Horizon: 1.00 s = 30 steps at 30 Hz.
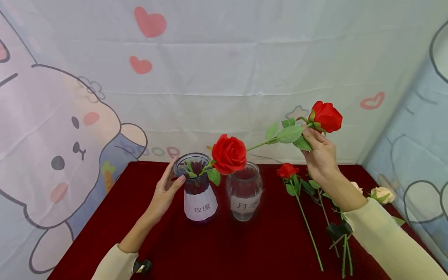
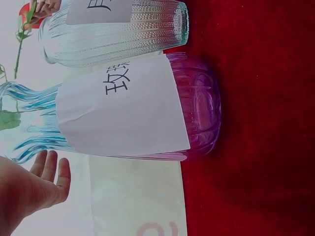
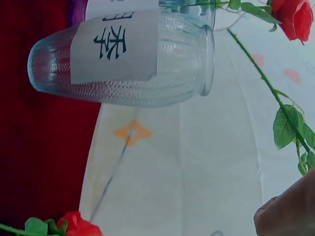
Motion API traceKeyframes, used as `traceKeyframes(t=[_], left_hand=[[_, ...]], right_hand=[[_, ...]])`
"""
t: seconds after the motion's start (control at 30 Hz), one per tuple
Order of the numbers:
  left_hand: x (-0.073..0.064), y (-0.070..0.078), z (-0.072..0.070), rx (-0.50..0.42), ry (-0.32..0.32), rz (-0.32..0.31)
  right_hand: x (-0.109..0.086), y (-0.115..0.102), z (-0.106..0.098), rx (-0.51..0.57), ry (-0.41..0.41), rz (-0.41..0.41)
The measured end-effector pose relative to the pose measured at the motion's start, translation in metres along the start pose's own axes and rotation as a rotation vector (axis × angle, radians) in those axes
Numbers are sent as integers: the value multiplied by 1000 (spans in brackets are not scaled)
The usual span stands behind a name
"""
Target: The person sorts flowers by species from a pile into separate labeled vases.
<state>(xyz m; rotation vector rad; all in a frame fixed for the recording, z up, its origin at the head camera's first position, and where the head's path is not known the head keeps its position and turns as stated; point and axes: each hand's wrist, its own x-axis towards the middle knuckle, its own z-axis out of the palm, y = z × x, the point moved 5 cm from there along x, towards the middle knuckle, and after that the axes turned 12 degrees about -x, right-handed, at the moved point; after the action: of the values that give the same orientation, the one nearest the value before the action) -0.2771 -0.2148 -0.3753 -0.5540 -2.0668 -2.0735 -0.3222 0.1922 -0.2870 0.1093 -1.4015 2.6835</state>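
My right hand (image 1: 319, 153) pinches a red rose (image 1: 326, 116) just below its bloom. Its leafy stem (image 3: 268, 83) slants down leftward, and the lower end is hidden in the head view behind another red rose (image 1: 229, 154). That second rose stands in a blue-and-purple glass vase (image 2: 202, 105) with a white paper label. Beside this vase's neck is my left hand (image 1: 167, 190), thumb at the front and relaxed fingers (image 2: 64, 172) at the side; firm contact is unclear. A clear ribbed glass jar (image 1: 244, 186), also labelled, stands to the vase's right.
On the dark red tabletop (image 1: 245, 249), another red rose (image 1: 287, 171) lies at the right. Pale roses (image 1: 383, 195) and several stems lie beyond it, partly behind my right forearm. A printed cloth backdrop (image 1: 224, 77) surrounds the table.
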Motion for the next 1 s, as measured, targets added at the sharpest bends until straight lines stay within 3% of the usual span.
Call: traceKeyframes(t=[0.33, 0.63, 1.0], left_hand=[[0, -1, 0, 13, 11, -18], [1, -1, 0, 42, 13, -29], [0, 0, 1, 51, 15, -28]], right_hand=[[-3, 5, 15, -47, -44, 6], [1, 13, 23, -87, -12, -46], [-2, 25, 39, -314, -6, -159]])
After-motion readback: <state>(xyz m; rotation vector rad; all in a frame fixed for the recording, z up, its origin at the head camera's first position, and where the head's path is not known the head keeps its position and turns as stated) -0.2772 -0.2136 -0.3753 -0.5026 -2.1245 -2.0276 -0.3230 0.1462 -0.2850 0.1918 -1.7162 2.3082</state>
